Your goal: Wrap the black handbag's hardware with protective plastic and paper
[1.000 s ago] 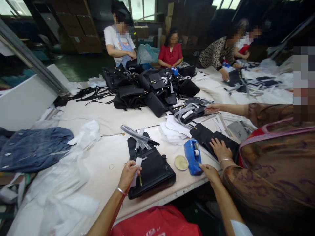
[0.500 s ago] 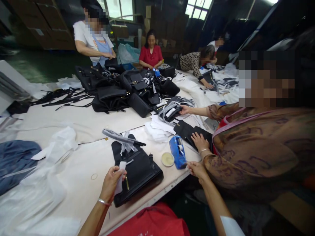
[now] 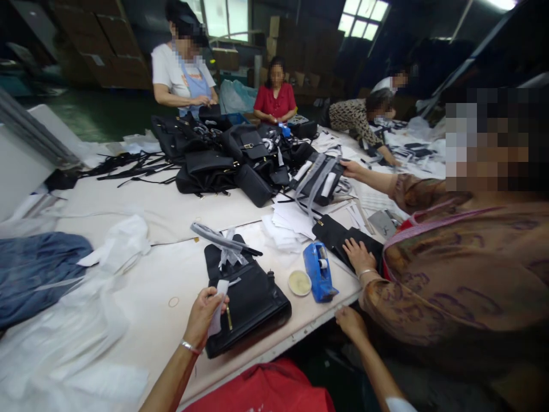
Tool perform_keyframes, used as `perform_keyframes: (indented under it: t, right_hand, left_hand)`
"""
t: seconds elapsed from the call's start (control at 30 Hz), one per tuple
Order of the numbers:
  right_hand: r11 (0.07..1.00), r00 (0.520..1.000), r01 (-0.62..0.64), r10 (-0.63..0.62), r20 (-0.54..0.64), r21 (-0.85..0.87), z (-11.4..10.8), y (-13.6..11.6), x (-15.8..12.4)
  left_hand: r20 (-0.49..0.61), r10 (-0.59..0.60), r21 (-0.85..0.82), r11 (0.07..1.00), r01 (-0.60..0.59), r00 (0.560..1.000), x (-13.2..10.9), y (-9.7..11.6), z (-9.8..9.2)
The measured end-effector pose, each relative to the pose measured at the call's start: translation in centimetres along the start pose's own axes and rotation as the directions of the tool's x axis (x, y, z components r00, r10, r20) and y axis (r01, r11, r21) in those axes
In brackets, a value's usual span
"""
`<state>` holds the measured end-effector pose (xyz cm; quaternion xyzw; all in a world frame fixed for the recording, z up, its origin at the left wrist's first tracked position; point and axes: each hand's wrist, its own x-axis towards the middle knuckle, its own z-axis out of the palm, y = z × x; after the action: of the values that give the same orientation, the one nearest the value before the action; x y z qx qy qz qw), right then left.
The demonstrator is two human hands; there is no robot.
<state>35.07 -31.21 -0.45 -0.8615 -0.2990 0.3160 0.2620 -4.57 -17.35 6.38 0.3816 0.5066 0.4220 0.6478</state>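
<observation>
A black handbag (image 3: pixel 253 303) lies on the table (image 3: pixel 171 263) near its front edge. My left hand (image 3: pixel 201 317) rests at the bag's left side, pinching a white paper strip (image 3: pixel 218 300) against it. A paper-wrapped strap (image 3: pixel 223 237) lies across the bag's far end. My right hand (image 3: pixel 349 321) hangs at the table's edge, just below a blue tape dispenser (image 3: pixel 319 272) and apart from it; its fingers are not clear. A small round dish (image 3: pixel 299 282) sits between the bag and the dispenser.
A co-worker on the right presses one hand (image 3: pixel 355 252) on a flat black piece and lifts a wrapped bag (image 3: pixel 319 180) with the other. A heap of black bags (image 3: pixel 223 160) fills mid-table. White wrapping paper (image 3: pixel 86 343) and blue denim (image 3: pixel 34 269) lie left. Other people work at the far side.
My right hand has come off the tape dispenser and dropped back to the table's edge. The co-worker has lifted the wrapped bag. My left hand keeps its pinch on the strip.
</observation>
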Motion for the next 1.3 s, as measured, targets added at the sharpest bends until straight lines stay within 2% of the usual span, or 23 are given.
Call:
perform_keyframes:
  t: [0.1, 0.2, 0.27, 0.37, 0.43, 0.5, 0.6, 0.7, 0.77, 0.83, 0.87, 0.93, 1.0, 1.03, 1.07, 1.1, 1.17, 1.23, 1.3]
  right_hand:
    - [0.983, 0.985, 0.171, -0.172, -0.005, -0.070, 0.9, -1.2, -0.4]
    - [0.915, 0.910, 0.386, -0.398, 0.117, 0.113, 2.8, -6.6, -1.4]
    - [0.828, 0.802, 0.486, -0.550, 0.233, 0.281, 4.4, -11.9, -3.1]
    - [0.677, 0.589, 0.615, -0.735, 0.335, 0.404, 7.2, -19.3, -6.1]
    - [0.574, 0.457, 0.710, -0.817, 0.352, 0.409, 9.3, -22.6, -7.4]
    - [0.483, 0.357, 0.795, -0.862, 0.360, 0.367, 11.4, -24.3, -7.8]
    - [0.382, 0.266, 0.883, -0.886, 0.380, 0.272, 13.5, -25.2, -7.4]
    - [0.311, 0.219, 0.935, -0.886, 0.408, 0.173, 14.0, -25.5, -6.9]
    - [0.286, 0.203, 0.949, -0.878, 0.433, 0.135, 13.9, -25.9, -6.7]
    - [0.326, 0.236, 0.936, -0.862, 0.448, 0.135, 13.9, -26.3, -6.2]
    - [0.375, 0.272, 0.913, -0.852, 0.448, 0.158, 14.1, -26.3, -5.9]
    - [0.515, 0.377, 0.816, -0.818, 0.434, 0.263, 15.0, -26.2, -5.4]
    - [0.654, 0.491, 0.624, -0.754, 0.437, 0.428, 16.6, -25.6, -5.1]
    - [0.703, 0.536, 0.499, -0.710, 0.458, 0.506, 17.6, -25.2, -5.1]
    - [0.736, 0.561, 0.370, -0.664, 0.494, 0.567, 18.6, -24.8, -5.2]
    - [0.752, 0.563, 0.252, -0.626, 0.539, 0.609, 19.5, -24.5, -5.4]
    - [0.762, 0.513, 0.097, -0.589, 0.624, 0.640, 20.8, -24.0, -5.6]
    - [0.776, 0.472, 0.102, -0.588, 0.656, 0.622, 21.0, -24.0, -5.4]
    - [0.785, 0.496, 0.225, -0.603, 0.625, 0.578, 20.3, -24.3, -4.8]
  left_hand:
    - [0.007, 0.014, 0.021, 1.000, -0.014, 1.000, -0.1, 0.1, 0.2]
    - [-0.003, 0.028, 0.018, 0.999, -0.028, 1.000, 0.3, 0.1, 0.4]
    - [-0.007, 0.040, 0.019, 0.999, -0.040, 0.999, 0.5, 0.0, 0.6]
    - [0.004, 0.058, 0.043, 0.997, -0.058, 0.998, 0.5, -0.2, 0.8]
    - [0.012, 0.074, 0.058, 0.996, -0.074, 0.997, 0.5, -0.2, 0.8]
    - [0.014, 0.090, 0.054, 0.994, -0.090, 0.996, 0.3, -0.2, 0.7]
    - [-0.001, 0.113, 0.036, 0.993, -0.113, 0.994, 0.2, 0.0, 0.7]
    - [-0.019, 0.115, 0.025, 0.993, -0.114, 0.993, 0.2, 0.1, 0.6]
    - [-0.020, 0.091, 0.003, 0.996, -0.091, 0.996, 0.2, 0.3, 0.5]
    - [0.001, 0.057, -0.029, 0.998, -0.057, 0.998, 0.3, 0.5, 0.4]
    - [0.020, 0.043, -0.052, 0.998, -0.042, 0.999, 0.3, 0.6, 0.2]
    - [0.062, 0.029, -0.122, 0.992, -0.021, 0.998, 0.5, 0.9, 0.0]
    - [0.106, 0.015, -0.219, 0.976, 0.008, 0.994, 0.6, 1.1, -0.3]
    - [0.132, 0.000, -0.273, 0.961, 0.036, 0.991, 0.7, 1.2, -0.5]
    - [0.164, -0.018, -0.326, 0.943, 0.071, 0.986, 0.9, 1.3, -0.7]
    - [0.196, -0.035, -0.374, 0.921, 0.108, 0.980, 1.0, 1.3, -0.9]
    - [0.240, -0.060, -0.448, 0.879, 0.165, 0.969, 1.1, 1.4, -1.3]
    - [0.234, -0.071, -0.474, 0.862, 0.177, 0.970, 1.2, 1.4, -1.7]
    - [0.182, -0.069, -0.450, 0.881, 0.146, 0.981, 1.2, 1.3, -1.7]
